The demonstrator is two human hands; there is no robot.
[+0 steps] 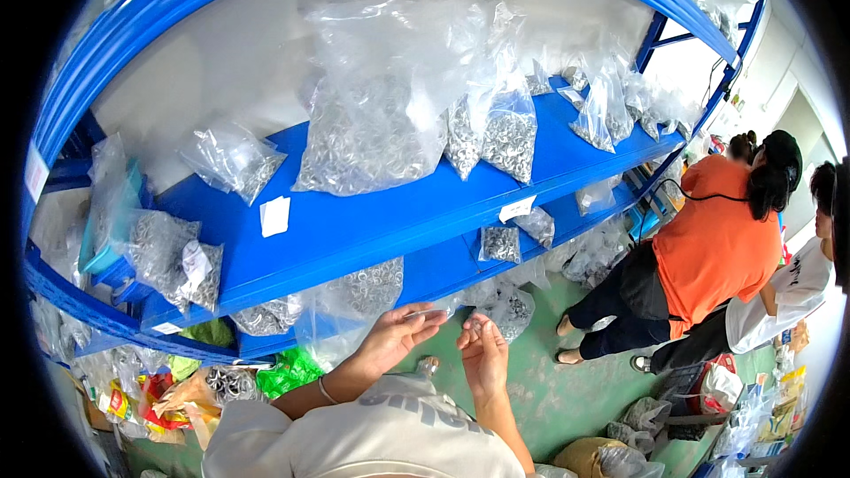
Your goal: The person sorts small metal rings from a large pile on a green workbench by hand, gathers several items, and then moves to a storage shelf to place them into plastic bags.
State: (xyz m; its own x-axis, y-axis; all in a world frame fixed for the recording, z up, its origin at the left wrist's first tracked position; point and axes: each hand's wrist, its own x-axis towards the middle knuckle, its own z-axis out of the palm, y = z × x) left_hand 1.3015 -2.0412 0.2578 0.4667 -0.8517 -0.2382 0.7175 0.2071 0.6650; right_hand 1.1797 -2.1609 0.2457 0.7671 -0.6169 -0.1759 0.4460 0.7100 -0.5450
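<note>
My left hand (395,337) is raised in front of the lower shelf, palm turned up and fingers stretched out to the right. A thin edge of clear plastic shows by its fingertips; whether they touch it I cannot tell. Just to the right, my right hand (485,356) has its fingers curled in a pinch at the near edge of a clear plastic bag (511,308). Small shiny metal pieces show inside this bag. How its weight is carried is hidden.
Above my hands, a blue shelf (354,243) bears a big bag of metal rings (359,137) and several smaller ones. A person in an orange shirt (717,235) and another in white (784,310) stand at the right. A green bag (289,373) lies lower left.
</note>
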